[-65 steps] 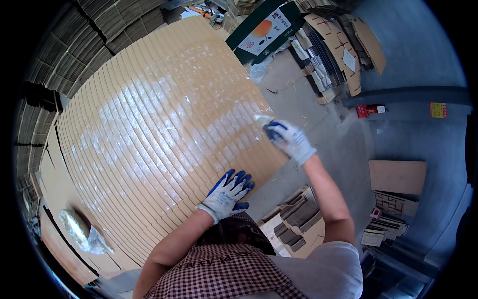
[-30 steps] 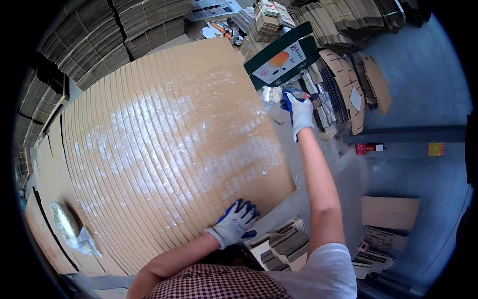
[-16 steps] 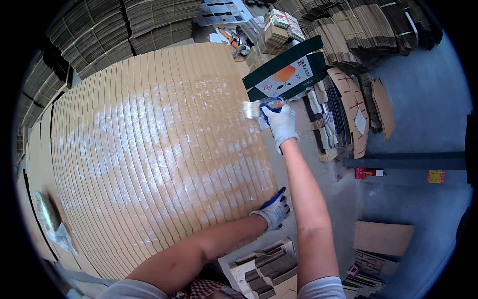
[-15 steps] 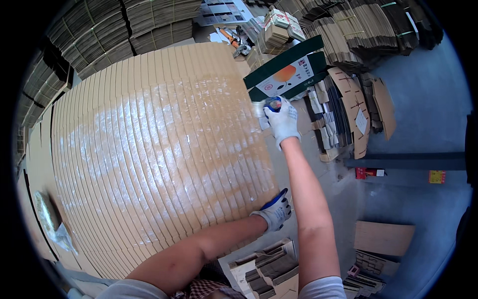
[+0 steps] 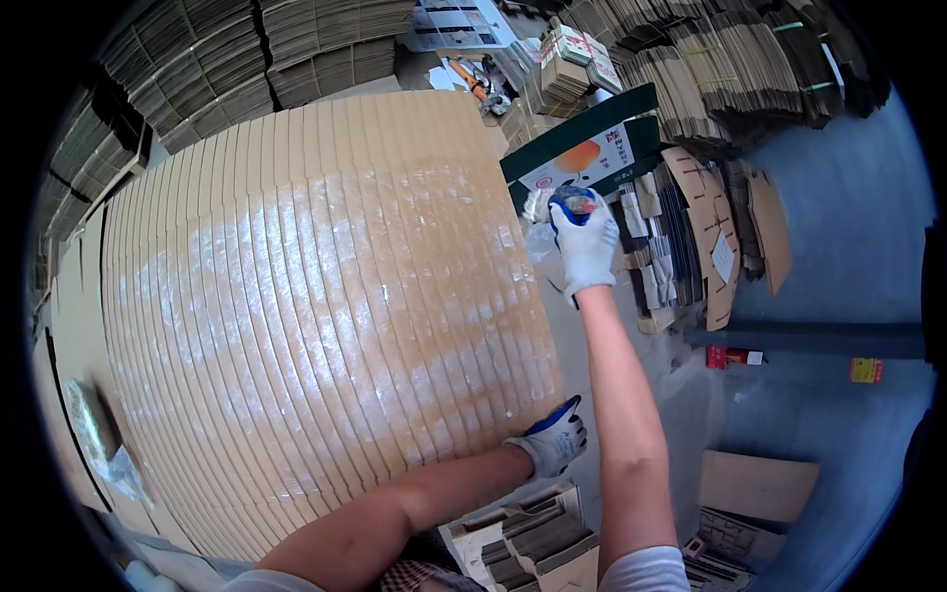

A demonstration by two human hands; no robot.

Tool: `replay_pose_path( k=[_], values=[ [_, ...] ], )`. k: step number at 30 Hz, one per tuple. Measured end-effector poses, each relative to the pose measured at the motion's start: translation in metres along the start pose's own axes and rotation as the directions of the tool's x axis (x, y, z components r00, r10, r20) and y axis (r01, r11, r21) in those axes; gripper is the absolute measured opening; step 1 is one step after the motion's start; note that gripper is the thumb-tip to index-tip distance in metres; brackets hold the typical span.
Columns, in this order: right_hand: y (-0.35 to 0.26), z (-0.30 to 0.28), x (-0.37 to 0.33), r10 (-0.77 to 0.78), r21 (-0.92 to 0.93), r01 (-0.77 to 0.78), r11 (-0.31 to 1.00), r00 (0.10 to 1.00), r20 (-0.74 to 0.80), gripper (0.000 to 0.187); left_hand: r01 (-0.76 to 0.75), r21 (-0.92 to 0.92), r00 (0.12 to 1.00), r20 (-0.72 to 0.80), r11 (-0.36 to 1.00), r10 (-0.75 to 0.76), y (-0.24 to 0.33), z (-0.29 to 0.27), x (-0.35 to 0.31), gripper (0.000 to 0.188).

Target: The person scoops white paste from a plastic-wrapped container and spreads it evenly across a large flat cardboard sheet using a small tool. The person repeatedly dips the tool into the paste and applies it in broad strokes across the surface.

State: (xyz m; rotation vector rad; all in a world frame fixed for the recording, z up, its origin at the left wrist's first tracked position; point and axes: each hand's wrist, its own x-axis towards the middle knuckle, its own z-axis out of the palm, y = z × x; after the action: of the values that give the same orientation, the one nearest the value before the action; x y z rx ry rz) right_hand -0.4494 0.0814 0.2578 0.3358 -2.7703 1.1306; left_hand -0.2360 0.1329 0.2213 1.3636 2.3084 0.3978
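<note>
Overlapping brown cardboard sheets (image 5: pixel 326 326) lie fanned out in a long row of narrow strips, their middle band covered with a shiny wet-looking coat. My right hand (image 5: pixel 589 247), in a white and blue glove, is closed round a dark tool that looks like a brush, with pale bristles (image 5: pixel 536 206) on its left side. It is past the right edge of the sheets, in front of a green printed carton panel (image 5: pixel 582 155). At the near right corner of the sheets rests my left hand (image 5: pixel 554 442), gloved the same way, thumb and fingers apart, holding nothing.
Tied stacks of flat cardboard (image 5: pixel 178 69) line the back left, with more bundles (image 5: pixel 710 74) at the back right. Folded carton pieces (image 5: pixel 646 242) stand right of my right hand. A clear plastic-wrapped roll (image 5: pixel 94 424) lies at the far left. Cut cardboard (image 5: pixel 538 543) sits below my left hand.
My right hand has moved a little right, away from the edge of the sheets, with the brush-like tool. The whole view has shifted slightly; my left hand stays at the corner.
</note>
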Motion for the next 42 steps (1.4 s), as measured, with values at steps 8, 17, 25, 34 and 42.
replay_pose_path(
  k=[8, 17, 25, 34, 42],
  values=[
    [-0.004, 0.026, 0.022, -0.132, -0.163, 0.144, 0.976, 0.988, 0.080, 0.040, 0.182, -0.056, 0.976, -0.114, 0.982, -0.187, 0.018, 0.046, 0.038, 0.040],
    [-0.007, 0.037, 0.025, -0.041, -0.015, 0.041, 0.999, 0.999, 0.003, 0.037, 0.104, 0.132, 0.957, -0.282, 0.986, -0.064, 0.003, -0.029, -0.022, 0.033],
    [-0.012, 0.025, 0.030, 0.326, 0.620, -0.290, 0.729, 0.943, 0.058, 0.024, 0.342, 0.560, 0.850, -0.527, 0.755, 0.006, 0.041, 0.144, 0.110, 0.033],
    [-0.065, 0.037, 0.004, 0.078, 0.363, -0.118, 0.924, 0.989, 0.123, 0.023, 0.328, 0.596, 0.861, -0.507, 0.733, 0.027, 0.039, 0.124, 0.096, 0.036],
    [-0.083, 0.085, 0.015, -0.180, 0.075, 0.177, 0.981, 0.983, 0.027, 0.034, 0.131, 0.369, 0.923, -0.385, 0.920, 0.023, 0.029, 0.046, 0.037, 0.038]
  ],
)
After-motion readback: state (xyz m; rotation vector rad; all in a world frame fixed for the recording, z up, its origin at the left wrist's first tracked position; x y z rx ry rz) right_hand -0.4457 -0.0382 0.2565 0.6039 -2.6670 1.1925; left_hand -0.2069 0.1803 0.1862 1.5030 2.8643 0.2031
